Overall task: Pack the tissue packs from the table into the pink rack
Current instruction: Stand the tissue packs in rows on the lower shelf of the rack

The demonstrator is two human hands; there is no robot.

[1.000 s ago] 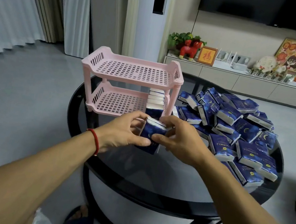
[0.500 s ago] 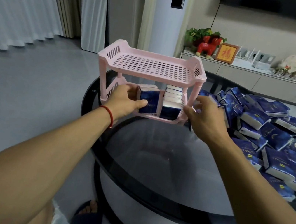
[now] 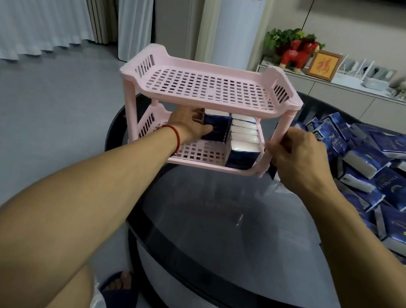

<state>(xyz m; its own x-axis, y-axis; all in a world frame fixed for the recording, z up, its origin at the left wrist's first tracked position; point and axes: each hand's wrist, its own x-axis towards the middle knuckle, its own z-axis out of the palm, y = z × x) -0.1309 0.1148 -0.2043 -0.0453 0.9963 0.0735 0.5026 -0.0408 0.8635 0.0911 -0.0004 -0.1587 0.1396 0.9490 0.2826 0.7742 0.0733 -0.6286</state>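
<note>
Deeper into the pink rack (image 3: pixel 208 89) now, the left hand (image 3: pixel 188 124) holds a tissue pack (image 3: pixel 215 129) upright beside the stored row (image 3: pixel 243 144), while the right hand (image 3: pixel 294 157), apparently gripping the rack's post, sits nearer the bench (image 3: pixel 225 224) pile (image 3: pixel 384 177).

Navy tissue packs (image 3: pixel 388 183) beside pink rack (image 3: pixel 207 93)

A round table (image 3: pixel 225 226) with a dark glass top and a black rim stands on a grey floor (image 3: pixel 26 139). A pink rack (image 3: pixel 205 95) of two perforated tiers stands on the far left part of the top. A loose pile of tissue packs (image 3: pixel 382 187), dark blue wrappers with white ends, lies on the right side of the top, reaching its right edge. The packs lie tilted and overlapping. The near centre of the glass carries a faint reflection. The rack's lower tier holds a row of tissue packs (image 3: pixel 244 144) standing on edge against its right end.
</note>
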